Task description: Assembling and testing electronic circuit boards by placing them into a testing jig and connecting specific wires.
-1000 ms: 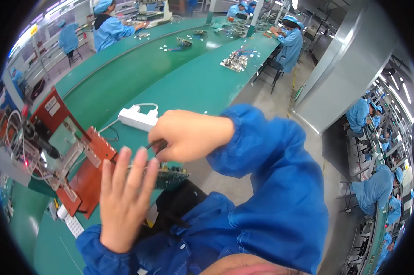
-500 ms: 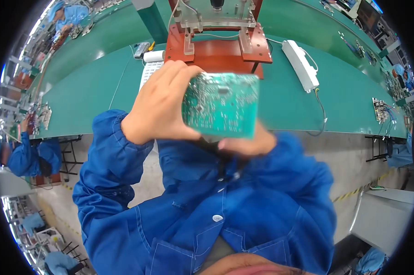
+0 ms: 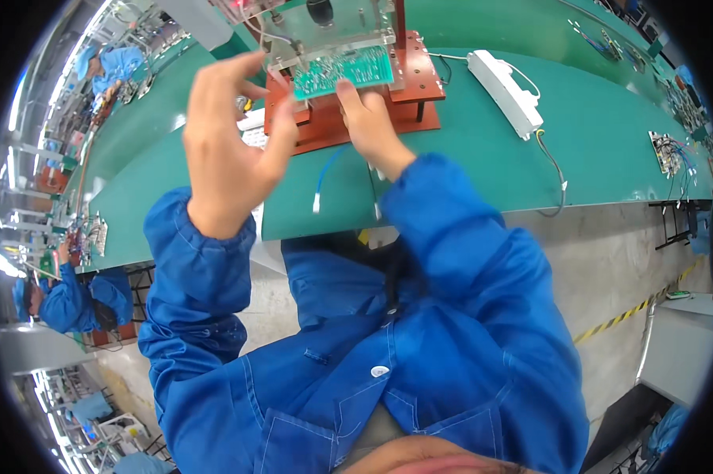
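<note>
The green circuit board (image 3: 342,69) is lying flat in the red-brown test fixture (image 3: 356,103), under its clear acrylic top plate (image 3: 325,35), with its long axis running left to right across the view. The right hand (image 3: 368,126) is the nearer one: it is reaching up from below, its fingers (image 3: 347,93) pressing against the board's near long edge, so the board is sitting directly ahead of the fingertips, away from the body. The left hand (image 3: 230,150) is hovering just left of the fixture, fingers (image 3: 242,67) spread loosely apart and curled toward the board's left end (whether they are touching it cannot be told).

The board is thin and rigid, its green face speckled with pale solder points. The fixture is blocky, matte, with dark fastener holes. The tabletop (image 3: 467,166) is wearing a smooth green mat; a white power strip (image 3: 505,91) is lying to the right, and a blue-and-white wire (image 3: 325,178) is trailing over the near edge.
</note>
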Motion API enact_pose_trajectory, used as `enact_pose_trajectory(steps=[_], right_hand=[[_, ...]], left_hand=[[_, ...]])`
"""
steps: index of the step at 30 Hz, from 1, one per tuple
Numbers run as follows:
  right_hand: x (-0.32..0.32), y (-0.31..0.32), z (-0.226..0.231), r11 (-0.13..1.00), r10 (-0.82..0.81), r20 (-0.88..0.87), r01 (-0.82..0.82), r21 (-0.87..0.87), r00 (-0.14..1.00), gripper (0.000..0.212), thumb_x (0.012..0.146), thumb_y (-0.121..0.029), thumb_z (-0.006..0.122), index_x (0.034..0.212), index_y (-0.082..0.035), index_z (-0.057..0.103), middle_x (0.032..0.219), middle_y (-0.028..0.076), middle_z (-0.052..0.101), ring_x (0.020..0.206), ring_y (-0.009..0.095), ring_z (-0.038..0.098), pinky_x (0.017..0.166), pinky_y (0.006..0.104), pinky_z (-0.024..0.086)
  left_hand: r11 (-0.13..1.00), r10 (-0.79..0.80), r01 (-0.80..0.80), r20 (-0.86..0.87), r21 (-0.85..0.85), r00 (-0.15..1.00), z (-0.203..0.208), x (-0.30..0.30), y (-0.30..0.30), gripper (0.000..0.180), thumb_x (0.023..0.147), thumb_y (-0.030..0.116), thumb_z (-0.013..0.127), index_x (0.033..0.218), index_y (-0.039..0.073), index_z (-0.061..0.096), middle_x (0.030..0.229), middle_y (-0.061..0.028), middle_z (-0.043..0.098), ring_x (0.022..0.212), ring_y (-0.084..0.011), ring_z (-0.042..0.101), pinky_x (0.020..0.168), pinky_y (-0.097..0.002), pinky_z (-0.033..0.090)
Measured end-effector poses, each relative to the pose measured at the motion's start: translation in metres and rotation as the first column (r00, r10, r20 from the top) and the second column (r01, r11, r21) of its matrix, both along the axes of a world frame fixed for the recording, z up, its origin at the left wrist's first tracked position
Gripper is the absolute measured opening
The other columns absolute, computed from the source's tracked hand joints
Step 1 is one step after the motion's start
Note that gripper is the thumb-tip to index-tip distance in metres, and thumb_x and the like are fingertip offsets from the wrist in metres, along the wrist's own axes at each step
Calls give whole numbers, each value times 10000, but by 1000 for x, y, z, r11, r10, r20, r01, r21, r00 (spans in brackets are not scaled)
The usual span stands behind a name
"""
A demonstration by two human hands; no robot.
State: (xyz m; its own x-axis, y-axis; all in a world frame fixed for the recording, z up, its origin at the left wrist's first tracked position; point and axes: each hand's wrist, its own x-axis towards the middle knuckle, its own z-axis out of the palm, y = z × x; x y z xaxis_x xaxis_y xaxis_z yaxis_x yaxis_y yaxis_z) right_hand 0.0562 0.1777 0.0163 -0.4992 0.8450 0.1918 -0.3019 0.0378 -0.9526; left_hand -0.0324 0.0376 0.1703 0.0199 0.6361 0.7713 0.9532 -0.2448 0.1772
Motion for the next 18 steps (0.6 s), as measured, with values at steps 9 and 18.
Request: enact_pose_trajectory(steps=[9,18], right_hand=[[-14,2,-12,960,-222,-36,225,168,974,594,1025,-547,531,979,27,673,891,70,638,866,159,547,805,348,458],[-3,4,-12,995,-92,98,89,35,991,627,1018,-522,557,1294,39,603,1333,145,587,1238,241,513,1097,357,346]], left_hand=[[926,356,-267,-382,266,853,97,-45,101,368,800,10,689,1167,3,673,1063,-167,697,879,-304,673,787,-367,513],[835,195,-351,-369,-423,909,158,-47,201,325,890,273,649,974,-34,716,962,-227,715,862,-303,678,756,-403,530]])
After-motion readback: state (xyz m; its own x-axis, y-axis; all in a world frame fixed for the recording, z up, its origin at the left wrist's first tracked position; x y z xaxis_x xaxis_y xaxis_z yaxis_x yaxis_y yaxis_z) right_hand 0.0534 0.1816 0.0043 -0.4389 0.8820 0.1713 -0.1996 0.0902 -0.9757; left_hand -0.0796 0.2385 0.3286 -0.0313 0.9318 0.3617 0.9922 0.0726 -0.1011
